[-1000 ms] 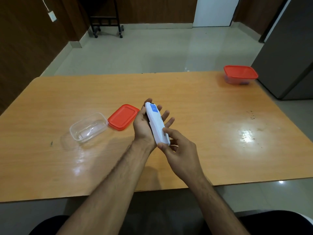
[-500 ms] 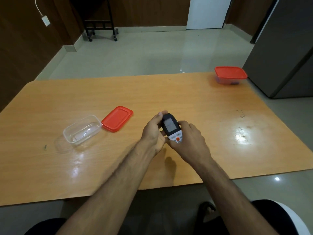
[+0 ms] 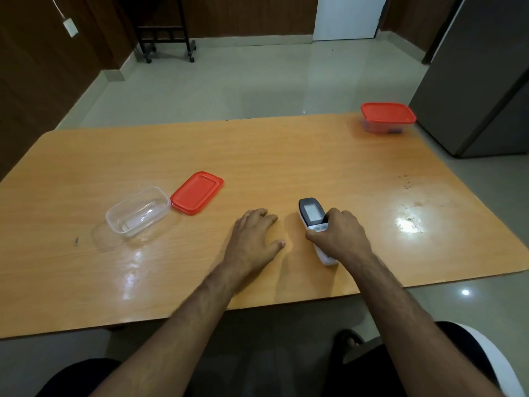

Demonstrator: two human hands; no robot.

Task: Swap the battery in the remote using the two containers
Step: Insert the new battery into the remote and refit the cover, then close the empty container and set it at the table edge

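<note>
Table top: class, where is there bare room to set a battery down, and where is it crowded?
Bare wood spans from the loose red lid to the closed container, and left of the open container. It is crowded near the front edge, around the left hand, right hand and remote.

- The wooden bench (image 3: pixel 286 156) is glossy, with dark specks near its right edge.
- An open clear tub (image 3: pixel 138 211) sits left, its red lid (image 3: pixel 197 193) flat and touching it.
- A remote (image 3: pixel 313 222) lies screen up, near the middle.
- A lidded tub (image 3: pixel 387 117) stands in the far right corner.
</note>
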